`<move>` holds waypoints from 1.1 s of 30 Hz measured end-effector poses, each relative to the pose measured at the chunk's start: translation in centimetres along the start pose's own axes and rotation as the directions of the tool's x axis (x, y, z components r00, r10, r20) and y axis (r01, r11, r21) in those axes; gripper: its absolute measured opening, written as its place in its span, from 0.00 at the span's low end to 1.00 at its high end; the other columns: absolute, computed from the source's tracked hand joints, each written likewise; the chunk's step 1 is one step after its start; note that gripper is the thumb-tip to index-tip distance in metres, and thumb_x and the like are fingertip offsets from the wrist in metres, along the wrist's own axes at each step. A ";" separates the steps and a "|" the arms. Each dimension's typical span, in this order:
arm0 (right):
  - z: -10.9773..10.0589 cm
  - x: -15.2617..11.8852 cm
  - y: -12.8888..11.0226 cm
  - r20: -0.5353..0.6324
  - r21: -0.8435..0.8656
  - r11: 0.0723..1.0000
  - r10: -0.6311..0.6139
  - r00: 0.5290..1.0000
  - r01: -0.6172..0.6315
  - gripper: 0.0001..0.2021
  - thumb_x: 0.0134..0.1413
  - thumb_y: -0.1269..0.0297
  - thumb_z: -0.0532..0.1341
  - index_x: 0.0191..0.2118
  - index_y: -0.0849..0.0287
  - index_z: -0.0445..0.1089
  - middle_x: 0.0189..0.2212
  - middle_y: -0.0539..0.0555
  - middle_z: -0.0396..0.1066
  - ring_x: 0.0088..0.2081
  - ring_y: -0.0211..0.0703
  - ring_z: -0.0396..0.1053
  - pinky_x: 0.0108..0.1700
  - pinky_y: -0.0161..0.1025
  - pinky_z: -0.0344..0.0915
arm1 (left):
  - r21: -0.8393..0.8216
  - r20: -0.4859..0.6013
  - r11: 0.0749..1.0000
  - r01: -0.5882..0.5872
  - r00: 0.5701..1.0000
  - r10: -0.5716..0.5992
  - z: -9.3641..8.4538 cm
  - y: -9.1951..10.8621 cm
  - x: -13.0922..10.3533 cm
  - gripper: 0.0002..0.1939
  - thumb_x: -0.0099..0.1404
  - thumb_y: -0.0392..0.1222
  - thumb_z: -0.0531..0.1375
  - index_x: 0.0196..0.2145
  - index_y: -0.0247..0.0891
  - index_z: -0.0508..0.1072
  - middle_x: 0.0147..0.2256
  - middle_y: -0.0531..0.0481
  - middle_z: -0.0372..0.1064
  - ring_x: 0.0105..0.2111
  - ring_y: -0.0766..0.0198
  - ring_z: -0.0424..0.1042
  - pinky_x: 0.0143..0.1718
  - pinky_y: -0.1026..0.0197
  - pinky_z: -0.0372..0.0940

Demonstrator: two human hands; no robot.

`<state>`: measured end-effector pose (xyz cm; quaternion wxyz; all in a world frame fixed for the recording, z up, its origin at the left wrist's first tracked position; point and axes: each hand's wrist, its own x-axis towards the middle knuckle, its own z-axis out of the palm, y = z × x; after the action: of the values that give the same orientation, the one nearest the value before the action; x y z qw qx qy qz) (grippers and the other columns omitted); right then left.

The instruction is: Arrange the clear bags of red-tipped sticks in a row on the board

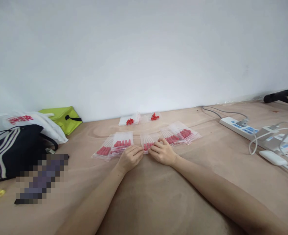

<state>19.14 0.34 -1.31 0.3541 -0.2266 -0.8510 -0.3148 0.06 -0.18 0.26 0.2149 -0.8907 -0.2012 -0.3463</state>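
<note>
The middle bag (151, 138), a small clear one with red-ended pale sticks (148, 145) inside, lies on the brown desk (144, 199), between the person's two hands. The left hand (131, 158) comes to it from its left side, its grip narrow, with the fingertips pinched at the near left corner. The right hand (162, 153) comes from the right, its grip also narrow, with the fingers curled over the near right part and the thumb close to the left fingertips; the underside of both pinches is hidden. Left of the middle bag lies a left group of bags (123, 137), overlapping, with rows of red ends; right of it a right group of bags (175, 132) is fanned out in much the same way. Beyond it, near the wall (144, 55), two loose clusters of red pieces (129, 121) rest on clear plastic, with thin pale sticks between them. Well to the right of the middle bag are a white power strip (249, 131) with cables plugged in and a white adapter (273, 158). Well to its left are a green bag (69, 121), a white plastic bag (51, 125) with red print, a dark striped bag (14, 151) and a pixelated object (42, 179) that cannot be made out.
</note>
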 end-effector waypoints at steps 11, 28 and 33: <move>0.2 0.4 -0.2 0.021 0.023 0.999 -0.024 0.999 0.024 0.12 0.55 0.74 0.50 0.24 0.62 0.65 0.20 0.49 0.61 0.27 0.34 0.55 0.37 0.39 0.49 | 0.057 -0.025 0.996 -0.068 0.997 0.070 0.2 0.3 0.6 0.05 0.59 0.30 0.53 0.31 0.34 0.69 0.29 0.50 0.71 0.29 0.66 0.69 0.30 0.62 0.67; -1.1 -1.0 0.7 0.146 -0.055 0.996 0.080 0.986 -0.073 0.12 0.57 0.73 0.46 0.31 0.61 0.65 0.28 0.52 0.66 0.31 0.38 0.57 0.40 0.41 0.47 | -0.075 -0.062 0.997 0.035 0.997 -0.040 0.2 0.5 0.0 0.06 0.57 0.29 0.55 0.32 0.36 0.69 0.30 0.50 0.71 0.30 0.68 0.69 0.32 0.63 0.67; -1.6 -2.2 1.6 0.152 -0.089 0.990 0.123 0.981 -0.110 0.11 0.57 0.72 0.47 0.30 0.61 0.65 0.26 0.51 0.65 0.31 0.37 0.57 0.41 0.41 0.46 | -0.068 -0.055 0.995 0.066 0.996 -0.070 0.1 0.5 -0.1 0.05 0.58 0.30 0.54 0.30 0.36 0.69 0.28 0.51 0.71 0.29 0.69 0.69 0.32 0.64 0.66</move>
<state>22.31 0.03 -1.48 0.2944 -0.3141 -0.8481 -0.3089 0.29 -0.60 0.04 0.1791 -0.8796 -0.2137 -0.3853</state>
